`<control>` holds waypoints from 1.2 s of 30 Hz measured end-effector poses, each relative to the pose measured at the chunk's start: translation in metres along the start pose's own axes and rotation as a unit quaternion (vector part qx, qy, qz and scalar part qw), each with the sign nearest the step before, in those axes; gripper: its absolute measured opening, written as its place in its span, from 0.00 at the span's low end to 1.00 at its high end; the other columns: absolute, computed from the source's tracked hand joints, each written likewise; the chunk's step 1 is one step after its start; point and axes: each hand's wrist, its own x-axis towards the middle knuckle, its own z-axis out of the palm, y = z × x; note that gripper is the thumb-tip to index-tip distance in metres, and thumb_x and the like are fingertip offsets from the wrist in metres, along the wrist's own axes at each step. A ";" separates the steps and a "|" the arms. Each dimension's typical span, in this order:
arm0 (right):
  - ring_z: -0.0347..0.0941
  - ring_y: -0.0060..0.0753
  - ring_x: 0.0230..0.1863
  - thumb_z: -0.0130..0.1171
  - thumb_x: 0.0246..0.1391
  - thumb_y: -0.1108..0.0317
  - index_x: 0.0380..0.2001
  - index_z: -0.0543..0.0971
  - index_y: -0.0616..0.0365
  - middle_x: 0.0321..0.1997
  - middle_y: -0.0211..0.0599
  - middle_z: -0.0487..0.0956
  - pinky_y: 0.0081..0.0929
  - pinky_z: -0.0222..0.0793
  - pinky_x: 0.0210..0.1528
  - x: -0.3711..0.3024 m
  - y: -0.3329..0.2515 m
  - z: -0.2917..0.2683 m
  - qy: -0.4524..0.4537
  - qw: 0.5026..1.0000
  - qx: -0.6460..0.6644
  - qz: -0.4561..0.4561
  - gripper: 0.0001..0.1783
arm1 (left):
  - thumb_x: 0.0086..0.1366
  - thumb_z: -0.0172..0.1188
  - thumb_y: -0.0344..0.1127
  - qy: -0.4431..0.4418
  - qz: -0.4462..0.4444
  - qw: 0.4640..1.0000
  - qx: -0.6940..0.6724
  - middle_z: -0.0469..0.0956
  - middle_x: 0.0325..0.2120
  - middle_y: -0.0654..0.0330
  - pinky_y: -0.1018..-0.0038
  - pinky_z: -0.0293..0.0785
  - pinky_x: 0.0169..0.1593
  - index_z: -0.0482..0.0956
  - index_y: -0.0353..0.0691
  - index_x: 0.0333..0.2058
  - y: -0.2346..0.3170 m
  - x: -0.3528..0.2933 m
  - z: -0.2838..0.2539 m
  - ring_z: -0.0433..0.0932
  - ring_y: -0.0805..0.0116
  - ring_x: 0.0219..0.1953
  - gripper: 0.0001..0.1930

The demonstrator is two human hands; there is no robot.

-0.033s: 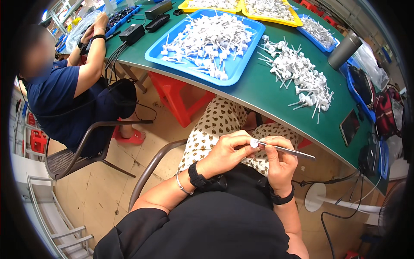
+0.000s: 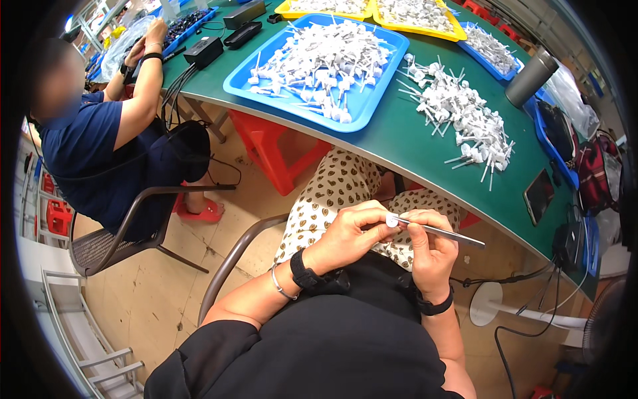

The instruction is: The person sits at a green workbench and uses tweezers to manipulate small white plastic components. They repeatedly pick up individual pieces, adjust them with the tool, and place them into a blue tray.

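Over my lap, my left hand (image 2: 353, 238) pinches a small white round-headed plastic part (image 2: 392, 220) between thumb and fingertips. My right hand (image 2: 432, 253) is closed around slim grey metal tweezers (image 2: 458, 237). Their narrow tip meets the white part, and the broad end sticks out to the right. Whether the tip grips the part or only touches it is too small to tell. Beyond my hands, a loose pile of similar white stemmed parts (image 2: 458, 110) lies on the green table (image 2: 399, 149). A blue tray (image 2: 352, 126) heaped with more of them stands left of the pile.
Yellow trays (image 2: 458, 32) and a smaller blue tray (image 2: 508, 74) of white parts stand farther back. At right are a grey flask (image 2: 531, 78) and a phone (image 2: 538, 196). A co-worker (image 2: 100, 146) sits at left. A red stool (image 2: 272, 149) stands under the table.
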 end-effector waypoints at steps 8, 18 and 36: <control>0.79 0.35 0.37 0.61 0.59 0.78 0.38 0.78 0.66 0.38 0.43 0.81 0.27 0.75 0.40 -0.001 -0.002 0.006 0.010 0.995 -0.091 -0.044 0.05 | 0.70 0.58 0.27 0.028 0.040 0.997 0.054 0.79 0.32 0.60 0.79 0.78 0.35 0.82 0.31 0.42 -0.004 0.000 0.002 0.81 0.74 0.31 0.07; 0.79 0.35 0.36 0.62 0.59 0.79 0.37 0.78 0.66 0.37 0.43 0.81 0.26 0.75 0.38 -0.001 -0.002 0.010 0.027 0.993 -0.101 -0.052 0.04 | 0.69 0.58 0.27 0.033 0.046 0.997 0.054 0.79 0.32 0.59 0.78 0.78 0.34 0.82 0.31 0.42 -0.008 0.000 0.002 0.81 0.73 0.30 0.07; 0.79 0.40 0.32 0.63 0.56 0.77 0.36 0.79 0.63 0.35 0.42 0.82 0.30 0.74 0.35 0.012 -0.019 -0.006 -0.071 0.970 -0.227 -0.056 0.05 | 0.69 0.58 0.26 -0.002 0.034 0.995 0.098 0.79 0.32 0.58 0.77 0.78 0.36 0.82 0.31 0.42 -0.012 0.002 0.000 0.81 0.71 0.31 0.07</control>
